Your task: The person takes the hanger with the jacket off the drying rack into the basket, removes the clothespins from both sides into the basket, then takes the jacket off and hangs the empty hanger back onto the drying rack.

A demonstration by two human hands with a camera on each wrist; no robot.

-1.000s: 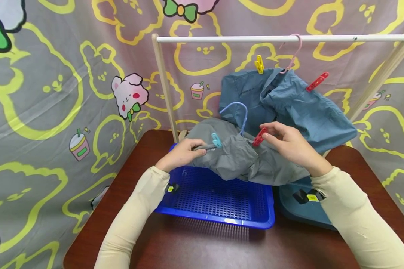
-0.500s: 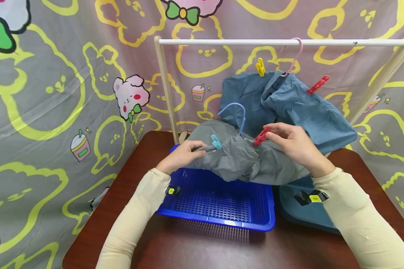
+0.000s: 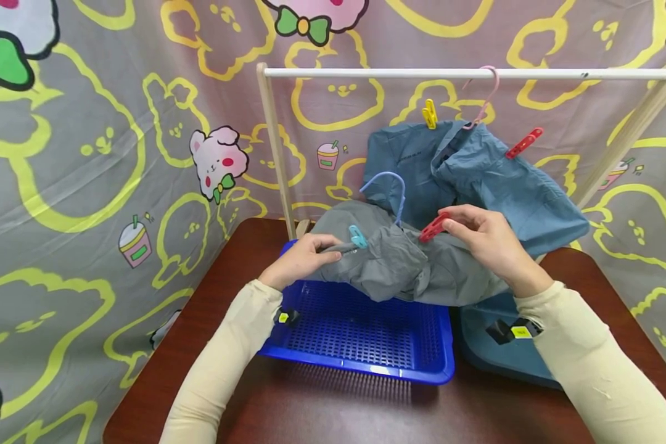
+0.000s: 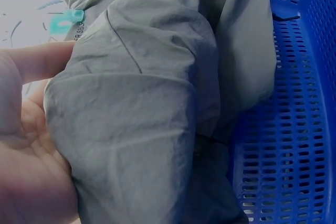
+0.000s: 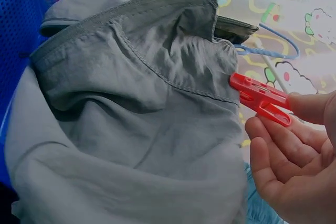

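Note:
A grey jacket point(image 3: 394, 265) with a light blue hanger point(image 3: 403, 196) rising from its collar is held up over the basket. My left hand point(image 3: 295, 260) pinches the cloth at its left shoulder, close to a turquoise clothespin point(image 3: 357, 237) clipped there. Folds of the jacket point(image 4: 126, 129) fill the left wrist view. At the other shoulder my right hand point(image 3: 489, 246) pinches a red clothespin point(image 3: 434, 227) between thumb and fingers. In the right wrist view this red clothespin's tip point(image 5: 235, 81) meets the jacket's edge; whether it bites the cloth I cannot tell.
Below the jacket stands a blue perforated basket point(image 3: 361, 366) on the brown table point(image 3: 333, 413). Behind, a blue jacket point(image 3: 494, 179) hangs by a pink hanger point(image 3: 491, 92) from a white rail point(image 3: 366, 73), with yellow point(image 3: 430, 114) and red clothespins point(image 3: 524, 143). A blue-grey tray point(image 3: 505, 351) sits right.
My right hand has shifted slightly to the right, and the red clothespin has tilted nearer to level. The left hand keeps its hold on the grey jacket. The head view has shifted a little.

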